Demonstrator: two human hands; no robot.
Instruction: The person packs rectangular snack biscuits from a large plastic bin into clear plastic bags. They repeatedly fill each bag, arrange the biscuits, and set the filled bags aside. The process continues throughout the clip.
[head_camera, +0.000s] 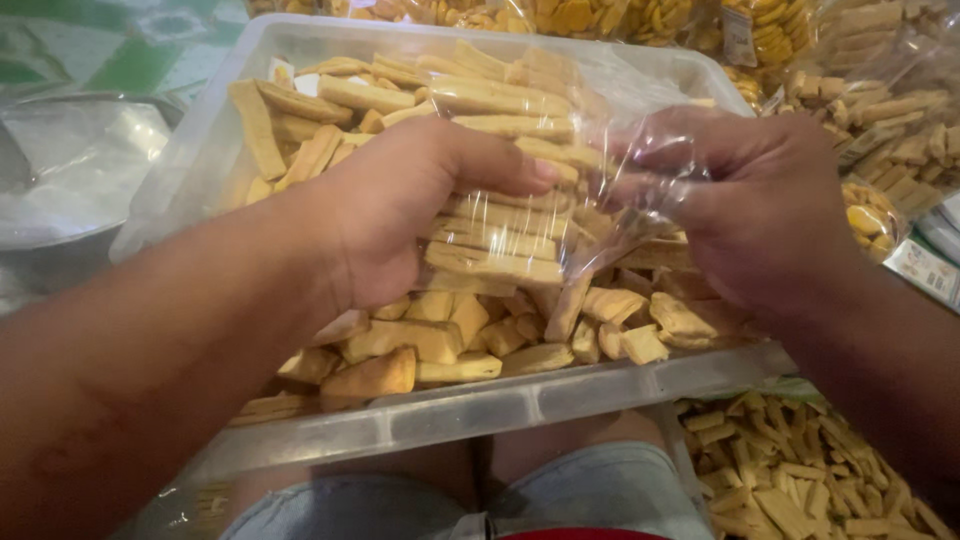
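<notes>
Fingers (500, 165) of the left hand (400, 215) and right hand (760, 205) closed on a clear plastic bag (520, 200) of pale yellow stick-shaped fried snacks, held over a translucent rectangular plastic tub (500, 410) of loose sticks (450, 340); filled snack bags (890, 120) behind.
</notes>
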